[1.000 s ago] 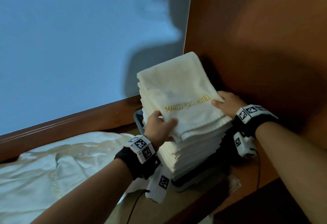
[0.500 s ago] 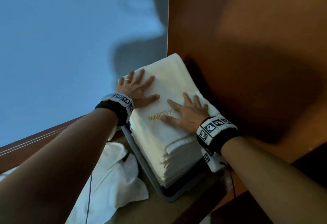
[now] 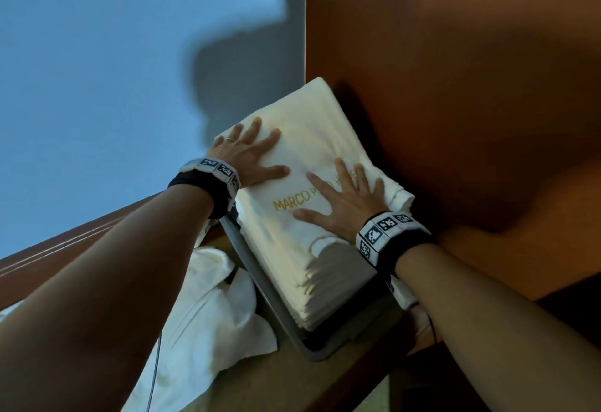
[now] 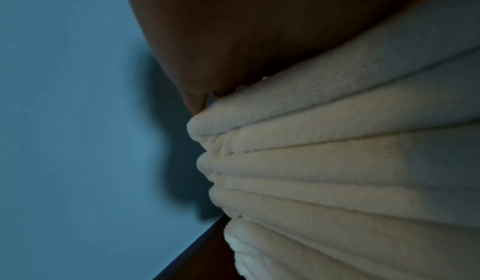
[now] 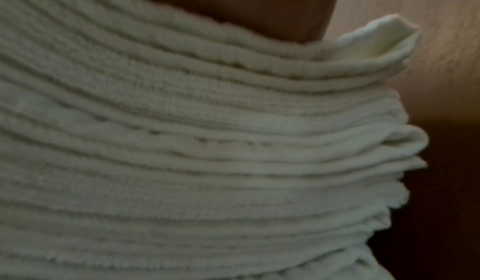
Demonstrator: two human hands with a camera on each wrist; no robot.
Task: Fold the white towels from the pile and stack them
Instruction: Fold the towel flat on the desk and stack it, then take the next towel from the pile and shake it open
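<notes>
Stack (image 3: 312,164) is boxed in right by wood panel (image 3: 455,86). Left is bounded by blue wall (image 3: 97,86); near-left is blocked by loose towels (image 3: 214,307).

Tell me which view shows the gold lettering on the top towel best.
The head view: the gold lettering reads "MARCO" on the top towel, the rest under the right hand. Both wrist views show only layered towel edges, no lettering.

1. The towels (image 3: 312,138) are white with gold letters.
2. The tray (image 3: 257,278) is grey.
3. The wall (image 3: 97,70) is blue.
4. The wood panel (image 3: 455,70) is orange-brown.
5. The wristbands (image 3: 383,233) are black with black-and-white squares.
</notes>
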